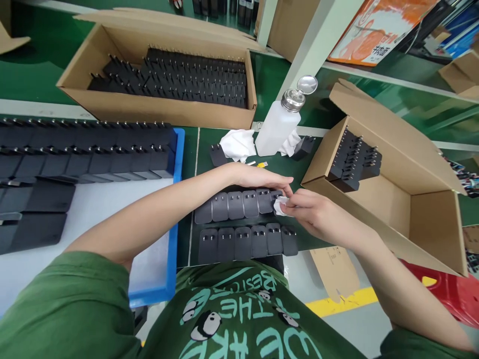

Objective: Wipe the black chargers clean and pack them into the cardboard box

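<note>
White wipe (280, 206) pinched in right hand (318, 212), grip closed around it, pressed to rightmost black adapter (276, 195) of upper row (239, 204) on green worktop (204, 149). Left hand (262, 178) at eleven o'clock, fingertips (287, 189) closed on same adapter. Second row (247, 243) at six o'clock. Dispenser bottle (279, 124) at twelve, open carton (392, 199) at three, blue tray (172, 224) at nine.
</note>
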A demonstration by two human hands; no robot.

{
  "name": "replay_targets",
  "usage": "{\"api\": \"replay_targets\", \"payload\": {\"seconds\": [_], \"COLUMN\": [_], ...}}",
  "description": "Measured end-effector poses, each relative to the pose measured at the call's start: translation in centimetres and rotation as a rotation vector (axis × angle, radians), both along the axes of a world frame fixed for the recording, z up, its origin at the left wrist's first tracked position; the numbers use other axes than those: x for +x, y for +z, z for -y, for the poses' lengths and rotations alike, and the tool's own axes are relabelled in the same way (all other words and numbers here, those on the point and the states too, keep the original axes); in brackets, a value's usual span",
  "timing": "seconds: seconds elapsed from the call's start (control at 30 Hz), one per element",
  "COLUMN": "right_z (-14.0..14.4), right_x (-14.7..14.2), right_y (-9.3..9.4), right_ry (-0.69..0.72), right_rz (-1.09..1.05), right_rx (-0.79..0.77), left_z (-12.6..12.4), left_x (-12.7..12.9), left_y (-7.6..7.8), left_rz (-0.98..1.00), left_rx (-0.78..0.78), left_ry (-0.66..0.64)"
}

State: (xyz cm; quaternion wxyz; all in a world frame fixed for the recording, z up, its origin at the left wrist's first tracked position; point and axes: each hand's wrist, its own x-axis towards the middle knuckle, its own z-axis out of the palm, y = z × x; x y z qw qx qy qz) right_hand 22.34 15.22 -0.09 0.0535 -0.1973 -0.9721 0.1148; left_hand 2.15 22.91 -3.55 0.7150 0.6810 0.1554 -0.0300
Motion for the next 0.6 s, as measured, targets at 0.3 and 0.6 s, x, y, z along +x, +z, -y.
{"api": "replay_targets", "payload": {"seconds": [0.3,0.6], "right_z": [0.0,0.7], "right_x": [-4.1,-6.0], "right_y": [0.9,0.5], "right_ry": [0.157,0.239], "right_rz": [0.097,0.137], "right_rx": [-0.037,0.018], "left_z": [0.4,0.2], "left_x": [0.4,0.2], "left_y": [-0.3,-0.3], "left_rz": [-0.019,-0.004], "left_rx": [-0.055,-0.055], "left_ry": [-0.045,-0.078]}}
